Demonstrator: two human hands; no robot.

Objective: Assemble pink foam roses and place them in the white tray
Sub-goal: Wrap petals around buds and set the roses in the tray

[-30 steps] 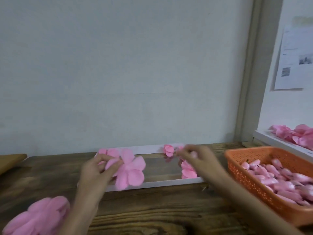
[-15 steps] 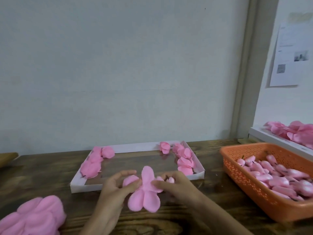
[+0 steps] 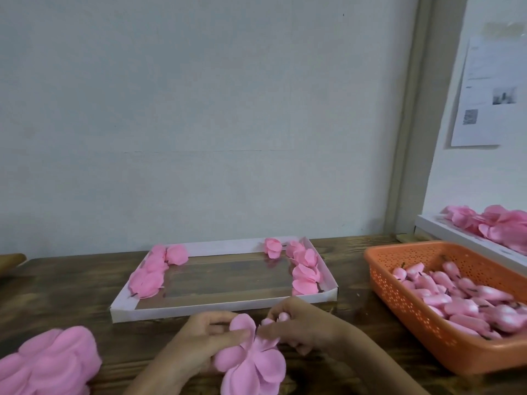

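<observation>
Two parts are meeting at 6 o'clock of the tray [image 3: 228, 307]: the left hand [image 3: 199, 337] is pinching the petals [image 3: 253, 363], and the right hand [image 3: 302, 327] is pinching a bud [image 3: 281, 317] at their centre. Joining is going on, I judge; next, the bud needs seating firmly, then moving to 12 o'clock.

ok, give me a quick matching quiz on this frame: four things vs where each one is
Things:
1. tray
2. basket
3. petals
4. bud

Places:
a. pinched in the right hand
b. gripped by the left hand
c. far right
d. centre, beyond the hands

Pairs: 1-d, 2-c, 3-b, 4-a
</observation>
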